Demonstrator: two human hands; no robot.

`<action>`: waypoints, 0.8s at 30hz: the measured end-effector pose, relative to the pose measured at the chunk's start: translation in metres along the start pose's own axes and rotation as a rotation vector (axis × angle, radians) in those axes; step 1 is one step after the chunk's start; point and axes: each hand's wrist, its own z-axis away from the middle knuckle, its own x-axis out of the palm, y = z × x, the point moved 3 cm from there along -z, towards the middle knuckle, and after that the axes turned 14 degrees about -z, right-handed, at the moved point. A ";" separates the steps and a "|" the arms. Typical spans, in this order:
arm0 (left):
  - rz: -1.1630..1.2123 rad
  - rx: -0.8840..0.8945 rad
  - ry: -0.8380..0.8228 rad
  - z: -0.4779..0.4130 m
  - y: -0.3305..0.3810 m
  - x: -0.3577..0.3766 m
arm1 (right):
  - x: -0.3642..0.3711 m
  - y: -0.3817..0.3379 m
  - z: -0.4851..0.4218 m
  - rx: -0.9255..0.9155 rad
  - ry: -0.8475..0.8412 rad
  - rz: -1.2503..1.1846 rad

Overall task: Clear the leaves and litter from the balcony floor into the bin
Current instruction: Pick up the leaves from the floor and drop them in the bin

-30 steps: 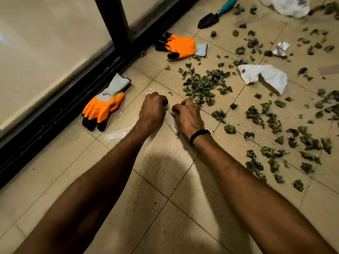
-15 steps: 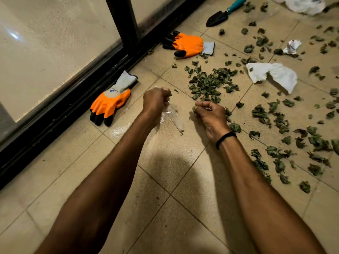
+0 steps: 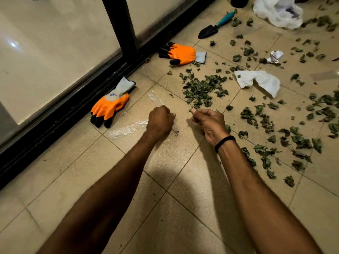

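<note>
Dry green leaves lie over the tiled balcony floor, heaped in a pile (image 3: 202, 90) just beyond my hands and scattered (image 3: 297, 136) to the right. My left hand (image 3: 160, 121) is curled round a clear plastic wrapper (image 3: 128, 129) that trails across the tile on both sides of the fist. My right hand (image 3: 209, 123), with a black band on the wrist, has its fingers curled at the near edge of the pile; a few leaf bits show under it. No bin is in view.
Two orange-and-black work gloves (image 3: 110, 105) (image 3: 180, 54) lie by the black door track (image 3: 73, 99). A teal-handled trowel (image 3: 216, 24), a white plastic bag (image 3: 278, 11), a crumpled white tissue (image 3: 258, 81) and a paper scrap (image 3: 275, 56) lie further back.
My hands were together on the wrapper; the right hand has let go and moved right to the leaf pile's edge. The left hand keeps its grip on the wrapper.
</note>
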 end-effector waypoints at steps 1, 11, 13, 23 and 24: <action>-0.068 0.022 0.018 0.002 -0.003 0.005 | 0.001 0.001 -0.001 -0.018 0.001 0.027; -0.205 0.006 0.207 0.009 -0.028 -0.002 | 0.004 0.013 -0.006 -0.228 0.059 0.427; -0.154 0.022 0.222 0.006 -0.023 -0.004 | 0.009 0.013 -0.004 -0.290 0.030 0.579; -0.088 0.109 0.187 -0.004 -0.007 0.006 | 0.033 0.072 0.016 -0.624 -0.298 1.258; -0.081 0.120 0.201 -0.003 -0.007 0.007 | 0.032 0.077 0.015 -0.686 -0.318 1.346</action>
